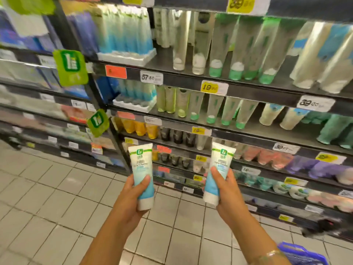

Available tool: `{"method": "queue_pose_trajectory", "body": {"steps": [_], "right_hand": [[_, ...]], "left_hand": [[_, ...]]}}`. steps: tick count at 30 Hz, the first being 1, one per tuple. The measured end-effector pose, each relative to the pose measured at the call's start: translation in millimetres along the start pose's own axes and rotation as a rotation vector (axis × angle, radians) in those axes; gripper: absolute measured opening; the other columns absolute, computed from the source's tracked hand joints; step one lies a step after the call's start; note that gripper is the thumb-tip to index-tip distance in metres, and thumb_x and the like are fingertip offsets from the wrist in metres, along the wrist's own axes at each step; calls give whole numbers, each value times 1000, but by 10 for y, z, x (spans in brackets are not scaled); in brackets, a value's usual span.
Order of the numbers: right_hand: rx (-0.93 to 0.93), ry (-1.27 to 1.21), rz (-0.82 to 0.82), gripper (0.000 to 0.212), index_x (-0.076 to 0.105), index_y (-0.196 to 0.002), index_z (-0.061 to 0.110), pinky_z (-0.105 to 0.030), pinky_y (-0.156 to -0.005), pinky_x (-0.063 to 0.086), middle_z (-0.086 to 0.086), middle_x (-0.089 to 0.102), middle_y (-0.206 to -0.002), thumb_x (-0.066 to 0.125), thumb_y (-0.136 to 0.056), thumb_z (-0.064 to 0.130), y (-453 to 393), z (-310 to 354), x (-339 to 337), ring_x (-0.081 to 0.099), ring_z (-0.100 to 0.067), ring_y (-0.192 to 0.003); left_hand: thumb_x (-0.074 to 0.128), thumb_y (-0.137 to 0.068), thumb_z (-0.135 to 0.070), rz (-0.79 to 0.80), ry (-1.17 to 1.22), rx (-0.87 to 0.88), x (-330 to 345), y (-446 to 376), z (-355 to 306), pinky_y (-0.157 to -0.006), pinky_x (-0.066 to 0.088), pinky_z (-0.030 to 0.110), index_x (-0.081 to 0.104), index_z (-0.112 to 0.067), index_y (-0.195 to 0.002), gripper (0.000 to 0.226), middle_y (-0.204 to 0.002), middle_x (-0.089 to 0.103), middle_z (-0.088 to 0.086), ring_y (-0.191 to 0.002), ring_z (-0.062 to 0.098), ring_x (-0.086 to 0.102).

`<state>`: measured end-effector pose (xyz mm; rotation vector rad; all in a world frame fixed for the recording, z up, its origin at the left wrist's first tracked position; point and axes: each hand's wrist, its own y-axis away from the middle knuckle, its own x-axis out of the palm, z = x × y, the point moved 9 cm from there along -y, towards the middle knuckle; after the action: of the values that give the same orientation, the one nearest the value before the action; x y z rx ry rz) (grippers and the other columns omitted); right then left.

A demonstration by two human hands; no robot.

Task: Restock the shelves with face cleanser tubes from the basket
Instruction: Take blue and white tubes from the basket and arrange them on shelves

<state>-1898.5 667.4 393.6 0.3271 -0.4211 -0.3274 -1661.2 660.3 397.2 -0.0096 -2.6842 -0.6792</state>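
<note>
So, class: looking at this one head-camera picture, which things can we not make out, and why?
- Basket: head view, cut off by the bottom edge; its contents are unseen.
- Small print on the tube in the left hand: too small, blurred.
- Left shelves: motion blur hides the products.
- Tube in the right hand: its label is partly covered by fingers.

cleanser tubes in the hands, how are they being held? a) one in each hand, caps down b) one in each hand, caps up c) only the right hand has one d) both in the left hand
a: the left hand grips one tube and the right hand grips another tube, each with its white cap at the bottom.
</note>
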Motion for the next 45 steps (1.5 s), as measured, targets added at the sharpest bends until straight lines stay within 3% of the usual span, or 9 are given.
{"method": "queue_pose_trajectory", "body": {"steps": [12, 18, 22, 25, 29, 33, 36, 38, 45], "right_hand": [[16, -262, 170, 18, 57, -108, 18, -25, -53, 56, -6, 67, -81, 47, -93, 22, -318, 225, 1555, 67, -11, -60], [-77, -195, 310, 28, 55, -110, 17, -26, -53, 56, -3, 71, -83, 54, -81, 18, -890, 616, 2259, 69, -11, -66], [-138, -174, 379, 45, 55, -117, 13, -30, -70, 59, -4, 70, -102, 59, -72, 16, -1314, 929, 2774, 68, -16, -85], [-174, -130, 429, 39, 58, -112, 16, -25, -65, 58, 1, 72, -98, 61, -73, 18, -1580, 1161, 3161, 70, -12, -84], [-268, -20, 390, 24, 59, -110, 15, -26, -64, 56, -3, 71, -101, 60, -86, 13, -1892, 1450, 3532, 69, -15, -85], [-409, 10, 309, 22, 58, -106, 14, -33, -78, 55, -8, 68, -104, 62, -86, 8, -2072, 1711, 3801, 66, -18, -93], [-586, 52, 247, 21, 58, -97, 23, -20, -71, 55, 4, 68, -94, 65, -84, 8, -2076, 1894, 3949, 67, -4, -83], [-685, 118, 187, 25, 59, -99, 25, -20, -76, 54, 4, 68, -97, 66, -83, 7, -2074, 1980, 4013, 66, -7, -88], [-782, 207, 81, 31, 57, -90, 26, -9, -69, 50, 8, 66, -92, 66, -80, -2, -2163, 2053, 4227, 62, 8, -79]], "left_hand": [[63, -69, -26, 75, 33, 152, -662, -420, -1233, -51, 53, 22, 61, -24, -109, 40, -86, 71, 1, -69, 10, 65], [64, -70, -24, 97, 8, 231, -630, -886, -1836, -55, 55, 28, 59, -20, -115, 45, -87, 70, 5, -72, 15, 65], [65, -66, -23, 73, -16, 304, -594, -1170, -2342, -58, 56, 27, 61, -22, -107, 41, -84, 72, 1, -72, 13, 66], [65, -65, -22, 65, -39, 368, -564, -1343, -2666, -63, 56, 26, 61, -23, -105, 40, -84, 72, -2, -74, 11, 67], [67, -66, -22, 63, -49, 402, -575, -1537, -2917, -64, 56, 25, 59, -22, -111, 45, -90, 73, -2, -78, 11, 68], [69, -67, -22, 107, -73, 406, -580, -1695, -3066, -68, 54, 22, 60, -24, -113, 46, -100, 72, -1, -85, 10, 68], [70, -65, -23, 155, -93, 400, -573, -1826, -3159, -69, 53, 20, 60, -23, -112, 48, -101, 72, -1, -87, 10, 68], [70, -65, -24, 192, -108, 394, -550, -1916, -3223, -70, 52, 22, 59, -22, -113, 49, -102, 72, -1, -88, 10, 68], [69, -64, -22, 332, -147, 395, -429, -2137, -3472, -71, 52, 20, 58, -19, -114, 52, -102, 71, 0, -89, 10, 67]]}}
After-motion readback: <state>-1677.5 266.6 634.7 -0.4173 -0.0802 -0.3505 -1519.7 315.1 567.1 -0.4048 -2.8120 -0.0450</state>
